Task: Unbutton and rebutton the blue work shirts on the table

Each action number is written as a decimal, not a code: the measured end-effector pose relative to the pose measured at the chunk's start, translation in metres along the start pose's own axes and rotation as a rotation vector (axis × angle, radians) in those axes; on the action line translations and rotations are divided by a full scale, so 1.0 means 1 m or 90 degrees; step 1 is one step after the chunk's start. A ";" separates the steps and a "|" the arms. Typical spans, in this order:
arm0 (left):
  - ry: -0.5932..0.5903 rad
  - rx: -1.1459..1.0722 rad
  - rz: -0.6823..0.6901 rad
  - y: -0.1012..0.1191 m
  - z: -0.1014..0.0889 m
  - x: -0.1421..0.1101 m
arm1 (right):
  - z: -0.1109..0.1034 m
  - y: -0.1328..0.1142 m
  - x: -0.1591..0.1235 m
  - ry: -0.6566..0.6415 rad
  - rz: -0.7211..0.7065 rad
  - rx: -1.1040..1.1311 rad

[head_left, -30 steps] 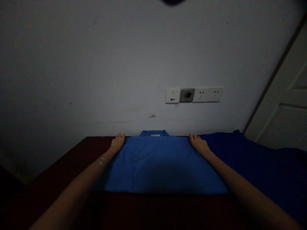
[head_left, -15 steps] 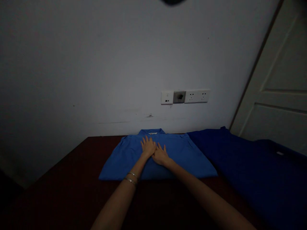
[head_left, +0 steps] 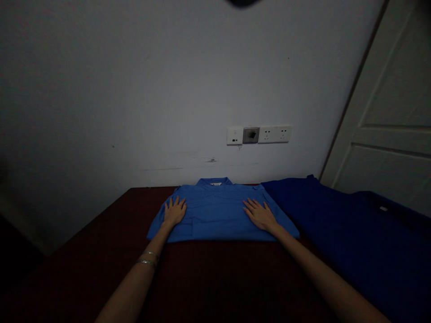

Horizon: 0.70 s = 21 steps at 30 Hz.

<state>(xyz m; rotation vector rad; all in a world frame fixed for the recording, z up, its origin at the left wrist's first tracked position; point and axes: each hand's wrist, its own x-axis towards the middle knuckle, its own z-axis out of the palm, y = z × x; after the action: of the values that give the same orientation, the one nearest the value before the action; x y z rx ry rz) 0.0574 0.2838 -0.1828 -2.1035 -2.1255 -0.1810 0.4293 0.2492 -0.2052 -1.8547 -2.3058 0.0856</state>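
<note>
A light blue collared shirt [head_left: 215, 211] lies folded on the dark red table, its collar and white neck label toward the wall. Flat on the shirt's left part rests my left hand [head_left: 174, 212], fingers spread; two silver bangles circle that wrist. My right hand [head_left: 260, 215] lies on the right part of the shirt, palm down with the fingers apart. Neither hand grips anything. Faint creases run across the cloth between the two hands.
To the right, a dark blue garment [head_left: 336, 220] with a small pale label is spread over the table [head_left: 111, 233]. Behind stands a pale wall with a row of sockets [head_left: 259, 135]. A panelled door [head_left: 390, 134] is at the right.
My hands were together at the middle of the shirt. They have moved apart, the left one to the left side and the right one to the right side. The camera view has shifted slightly.
</note>
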 end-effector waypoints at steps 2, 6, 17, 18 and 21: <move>-0.017 -0.001 -0.018 -0.023 -0.002 -0.003 | 0.000 0.015 -0.007 0.006 0.010 -0.014; -0.067 -0.017 -0.055 -0.056 -0.011 -0.010 | -0.005 0.026 -0.016 0.009 0.046 -0.031; -0.249 -0.159 -0.162 -0.111 -0.080 -0.064 | -0.051 0.054 -0.087 0.017 0.148 -0.107; -0.314 -0.212 -0.154 -0.114 -0.081 -0.072 | -0.049 0.060 -0.094 0.005 0.159 -0.084; -0.441 -0.356 -0.154 -0.115 -0.075 -0.091 | -0.041 0.074 -0.107 -0.009 0.159 -0.001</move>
<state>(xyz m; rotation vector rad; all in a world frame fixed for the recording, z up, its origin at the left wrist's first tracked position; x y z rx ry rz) -0.0558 0.1790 -0.1242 -2.4458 -3.0286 -0.0798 0.5293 0.1582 -0.1878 -2.1401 -2.0713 0.1297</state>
